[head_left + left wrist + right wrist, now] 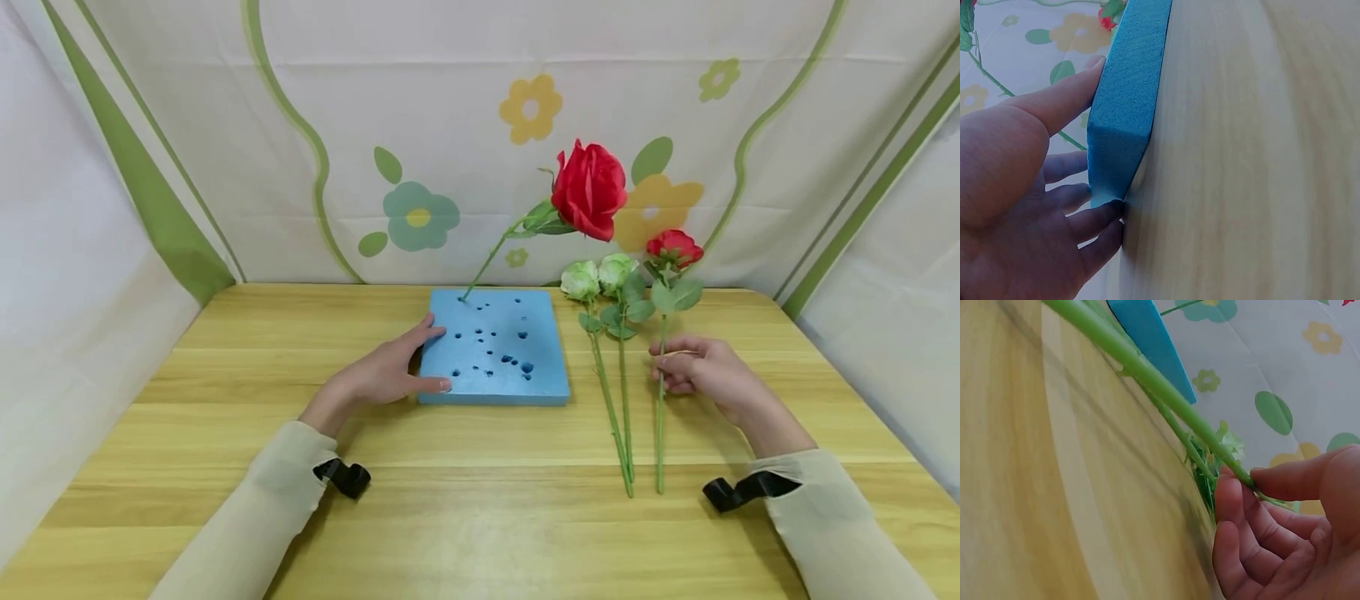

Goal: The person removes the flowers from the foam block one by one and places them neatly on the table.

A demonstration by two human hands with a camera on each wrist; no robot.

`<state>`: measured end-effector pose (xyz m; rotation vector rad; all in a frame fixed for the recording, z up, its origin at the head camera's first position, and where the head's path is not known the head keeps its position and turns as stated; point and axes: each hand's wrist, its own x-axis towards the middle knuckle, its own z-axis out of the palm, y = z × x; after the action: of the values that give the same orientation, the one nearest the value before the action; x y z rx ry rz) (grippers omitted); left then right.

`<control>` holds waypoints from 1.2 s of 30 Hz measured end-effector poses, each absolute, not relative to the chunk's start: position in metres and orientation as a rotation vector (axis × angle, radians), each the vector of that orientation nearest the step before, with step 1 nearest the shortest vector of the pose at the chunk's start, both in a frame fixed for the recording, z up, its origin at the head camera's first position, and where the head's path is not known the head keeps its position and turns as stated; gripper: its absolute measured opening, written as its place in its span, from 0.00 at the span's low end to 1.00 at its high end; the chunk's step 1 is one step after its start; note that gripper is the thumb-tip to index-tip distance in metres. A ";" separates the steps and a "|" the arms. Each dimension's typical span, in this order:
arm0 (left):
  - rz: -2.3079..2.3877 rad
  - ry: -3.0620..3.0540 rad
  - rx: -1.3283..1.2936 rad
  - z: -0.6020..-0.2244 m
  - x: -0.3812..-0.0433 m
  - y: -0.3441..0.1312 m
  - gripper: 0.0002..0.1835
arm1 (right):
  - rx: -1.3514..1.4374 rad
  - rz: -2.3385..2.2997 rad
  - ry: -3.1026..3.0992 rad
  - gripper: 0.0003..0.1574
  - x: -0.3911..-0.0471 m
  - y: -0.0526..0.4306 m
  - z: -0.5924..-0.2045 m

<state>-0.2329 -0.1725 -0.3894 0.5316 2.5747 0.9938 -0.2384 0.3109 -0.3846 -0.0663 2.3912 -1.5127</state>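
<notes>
My left hand (pixel 382 371) rests at the left edge of a blue foam block (pixel 493 394), thumb and index finger on its top. In the left wrist view the other fingers (pixel 1094 222) lie spread against the side. A large red rose (pixel 589 190) stands tilted right, its stem in the block's back-left part. My right hand (pixel 708 371) pinches the green stem (pixel 1172 394) of a smaller red rose (pixel 675 247) between thumb and fingers. Just left of it lie two pale green roses (pixel 581 281), their stems towards me.
Several holes dot the block's top. The wooden table (pixel 480 517) runs back to a white curtain (pixel 465 108) printed with flowers, and white cloth hangs on both sides. Each wrist carries a black camera mount (pixel 351 479).
</notes>
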 end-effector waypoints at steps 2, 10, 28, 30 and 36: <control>0.994 2.574 0.530 -0.390 -0.234 -0.172 0.51 | -0.069 -1.492 2.380 0.31 -0.239 0.313 -0.385; 0.988 2.575 0.537 -0.391 -0.234 -0.174 0.51 | -0.146 -1.410 2.336 0.31 -0.241 0.319 -0.391; 1.011 2.564 0.545 -0.390 -0.234 -0.174 0.51 | -0.052 -1.306 2.443 0.31 -0.245 0.317 -0.398; 1.011 2.565 0.547 -0.390 -0.234 -0.174 0.51 | -0.035 -1.320 2.450 0.30 -0.244 0.317 -0.398; 1.018 2.564 0.552 -0.390 -0.234 -0.174 0.51 | -0.005 -1.344 2.461 0.27 -0.243 0.317 -0.398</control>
<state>-0.2337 -0.1737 -0.3901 0.5520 2.5641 1.0180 -0.2434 0.3170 -0.3980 -0.0046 2.4614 -1.3435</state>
